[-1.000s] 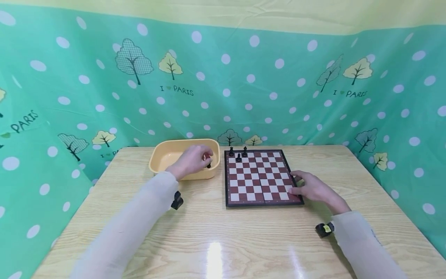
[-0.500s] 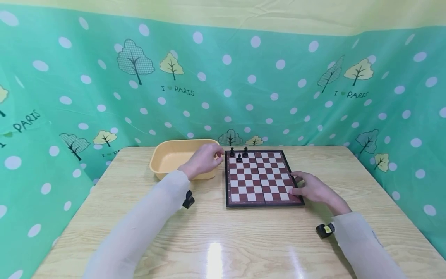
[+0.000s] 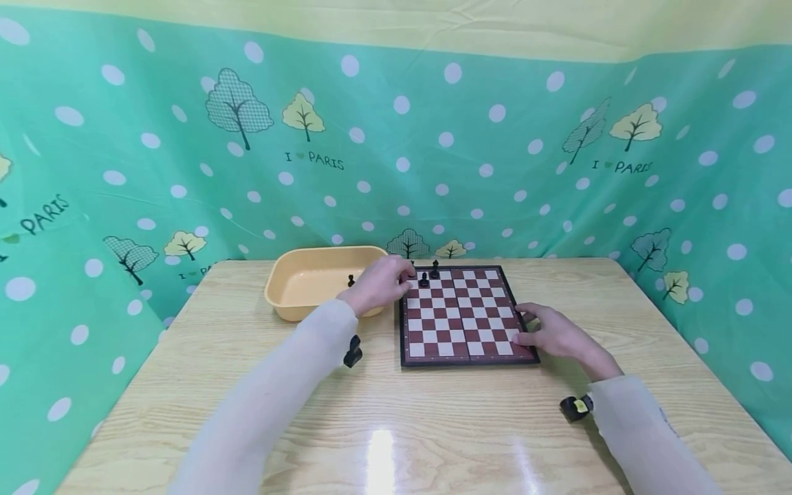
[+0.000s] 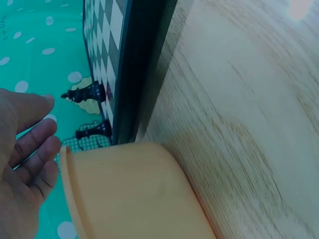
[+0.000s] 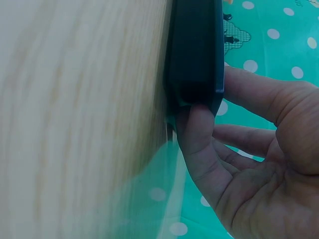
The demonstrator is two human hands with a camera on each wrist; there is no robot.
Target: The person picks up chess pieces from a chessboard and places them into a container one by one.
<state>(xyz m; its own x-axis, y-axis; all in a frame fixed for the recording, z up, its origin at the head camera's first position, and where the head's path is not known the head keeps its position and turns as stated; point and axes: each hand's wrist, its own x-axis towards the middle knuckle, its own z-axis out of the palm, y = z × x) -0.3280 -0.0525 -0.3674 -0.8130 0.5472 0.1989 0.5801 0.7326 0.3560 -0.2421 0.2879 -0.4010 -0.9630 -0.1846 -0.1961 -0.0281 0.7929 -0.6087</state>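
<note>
In the head view my left hand (image 3: 379, 280) is at the far left corner of the chessboard (image 3: 464, 323), above the basket's right rim, with its fingers bent. In the left wrist view the thumb (image 4: 30, 107) stands apart from the visible curled fingers. No piece shows between them, and I cannot tell whether one is hidden there. A black chess piece (image 3: 423, 280) and another chess piece (image 3: 436, 269) stand near the far left corner; a third is partly covered by the left fingers. My right hand (image 3: 557, 333) grips the board's right edge, thumb and fingers on either face.
A yellow plastic basket (image 3: 297, 306) stands left of the board, with a black chess piece (image 3: 350, 280) inside. Both rest on a wooden table (image 3: 470, 426). A green dotted curtain (image 3: 433, 158) hangs behind and at both sides.
My left hand has moved right, from inside the basket to the board's far left corner. A black piece in the basket is now uncovered. The right hand keeps its place.
</note>
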